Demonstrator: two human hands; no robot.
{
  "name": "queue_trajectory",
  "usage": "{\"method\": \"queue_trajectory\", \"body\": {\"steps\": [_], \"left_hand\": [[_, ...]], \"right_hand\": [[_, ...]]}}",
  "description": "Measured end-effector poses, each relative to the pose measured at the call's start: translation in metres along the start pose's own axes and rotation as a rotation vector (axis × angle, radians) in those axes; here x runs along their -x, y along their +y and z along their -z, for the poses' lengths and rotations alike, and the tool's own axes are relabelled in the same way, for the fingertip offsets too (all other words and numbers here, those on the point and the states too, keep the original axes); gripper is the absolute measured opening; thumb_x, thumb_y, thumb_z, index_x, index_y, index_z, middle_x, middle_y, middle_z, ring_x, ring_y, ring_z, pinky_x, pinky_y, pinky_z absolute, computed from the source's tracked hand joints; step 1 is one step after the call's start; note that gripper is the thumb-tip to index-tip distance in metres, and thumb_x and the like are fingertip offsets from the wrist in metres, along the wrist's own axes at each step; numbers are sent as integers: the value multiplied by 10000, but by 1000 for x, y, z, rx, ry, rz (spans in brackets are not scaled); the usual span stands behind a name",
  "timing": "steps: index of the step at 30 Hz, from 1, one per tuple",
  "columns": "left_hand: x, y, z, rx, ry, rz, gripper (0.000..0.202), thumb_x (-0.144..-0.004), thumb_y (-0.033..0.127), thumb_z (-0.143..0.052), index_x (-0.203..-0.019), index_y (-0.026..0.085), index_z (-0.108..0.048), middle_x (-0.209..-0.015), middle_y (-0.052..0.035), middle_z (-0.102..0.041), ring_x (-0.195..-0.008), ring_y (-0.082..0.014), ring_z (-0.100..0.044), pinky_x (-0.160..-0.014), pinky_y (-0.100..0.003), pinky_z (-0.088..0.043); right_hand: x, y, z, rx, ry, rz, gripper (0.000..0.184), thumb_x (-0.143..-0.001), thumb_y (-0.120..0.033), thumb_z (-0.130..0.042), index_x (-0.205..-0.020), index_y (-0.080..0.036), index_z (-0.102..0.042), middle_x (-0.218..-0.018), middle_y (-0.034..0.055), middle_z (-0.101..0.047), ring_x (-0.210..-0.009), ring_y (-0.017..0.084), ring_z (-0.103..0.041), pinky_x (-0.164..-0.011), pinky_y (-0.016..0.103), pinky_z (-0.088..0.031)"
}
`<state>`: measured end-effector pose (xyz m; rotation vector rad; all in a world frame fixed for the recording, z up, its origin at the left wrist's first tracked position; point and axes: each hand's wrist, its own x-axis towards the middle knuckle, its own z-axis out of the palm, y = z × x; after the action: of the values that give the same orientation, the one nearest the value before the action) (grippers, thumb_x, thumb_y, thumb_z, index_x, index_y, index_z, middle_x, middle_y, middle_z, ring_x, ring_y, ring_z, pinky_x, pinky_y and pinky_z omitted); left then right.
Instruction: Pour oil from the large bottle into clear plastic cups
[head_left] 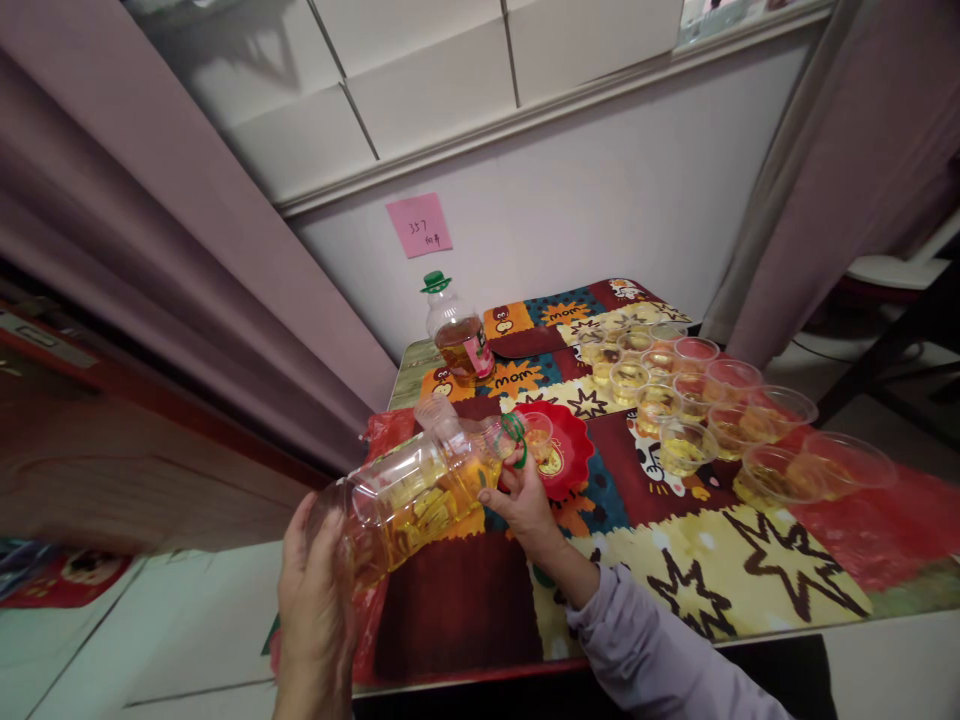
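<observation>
My left hand (315, 590) grips the base of a large clear oil bottle (416, 490) that lies tilted, mouth toward the right. Yellow oil fills its lower side. My right hand (525, 500) supports the bottle's neck, near its green ring, and holds a small clear cup (538, 432) at the mouth. The cup sits over a red plate (566, 455) on the patterned tablecloth (712, 560).
Several clear plastic cups (679, 400) with yellow liquid stand in rows at the right. A second bottle with a green cap (456, 330) stands at the table's back. A pink note (418, 225) is on the wall. Curtains hang at both sides.
</observation>
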<state>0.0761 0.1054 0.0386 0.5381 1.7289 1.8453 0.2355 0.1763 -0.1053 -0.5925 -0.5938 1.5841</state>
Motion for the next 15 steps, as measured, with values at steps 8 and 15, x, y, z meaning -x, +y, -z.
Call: {"method": "queue_trajectory", "body": {"steps": [8, 15], "left_hand": [[2, 2, -3, 6, 9, 0, 618, -775, 232, -823, -1369, 258, -656, -1128, -32, -739, -797, -149, -665, -624, -231, -525], [0, 1, 0, 2, 3, 1, 607, -770, 240, -833, -1352, 264, -660, -1103, -37, -742, -751, -144, -664, -594, -234, -524]], "right_hand": [[0, 0, 3, 19, -13, -3, 752, -635, -360, -999, -1132, -310, -437, -1392, 91, -690, -1383, 314, -653, -1105, 518, -588], [-1, 2, 2, 12, 2, -5, 737, -613, -353, -1001, -1058, -310, -415, -1398, 82, -685, -1391, 318, -645, -1091, 517, -600]]}}
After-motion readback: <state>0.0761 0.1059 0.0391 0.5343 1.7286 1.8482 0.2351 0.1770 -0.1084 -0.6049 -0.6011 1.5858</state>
